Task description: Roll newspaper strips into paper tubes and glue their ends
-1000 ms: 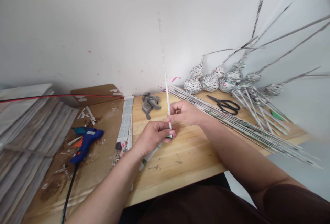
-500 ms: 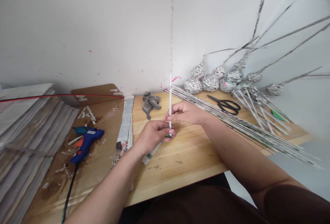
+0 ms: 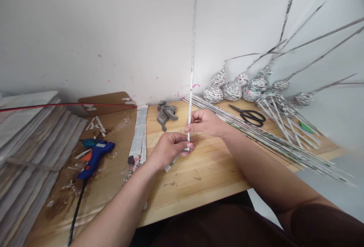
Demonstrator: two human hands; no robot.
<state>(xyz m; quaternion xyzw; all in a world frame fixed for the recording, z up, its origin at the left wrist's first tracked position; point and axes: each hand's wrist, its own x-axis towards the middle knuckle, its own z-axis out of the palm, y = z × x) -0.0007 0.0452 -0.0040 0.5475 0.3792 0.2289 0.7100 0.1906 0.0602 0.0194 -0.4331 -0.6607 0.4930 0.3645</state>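
Observation:
A long thin newspaper tube (image 3: 193,42) stands nearly upright between my hands, its top running out of view. My left hand (image 3: 172,148) pinches the tube's lower end between thumb and fingers. Just above, my right hand (image 3: 203,121) closes thumb and fingertips on the same tube. From under my left hand a short flat newspaper strip (image 3: 170,164) sticks out, its other end hidden by the fingers. Past my hands lies a grey cloth glove (image 3: 166,115), crumpled on the wooden table (image 3: 210,175).
Right: rolled paper tubes (image 3: 256,137), black scissors (image 3: 250,117) and several woven paper gourd shapes (image 3: 232,90) with long stems. Left: newspaper strips (image 3: 139,125), a blue glue gun (image 3: 96,158) on stained cardboard (image 3: 113,186), and a newspaper stack (image 3: 31,156). A wall (image 3: 113,30) rises behind.
The tube's upper part leans slightly further right. The loose strip end below my left hand shows shorter and closer to the fingers. Both hands stay in nearly the same place.

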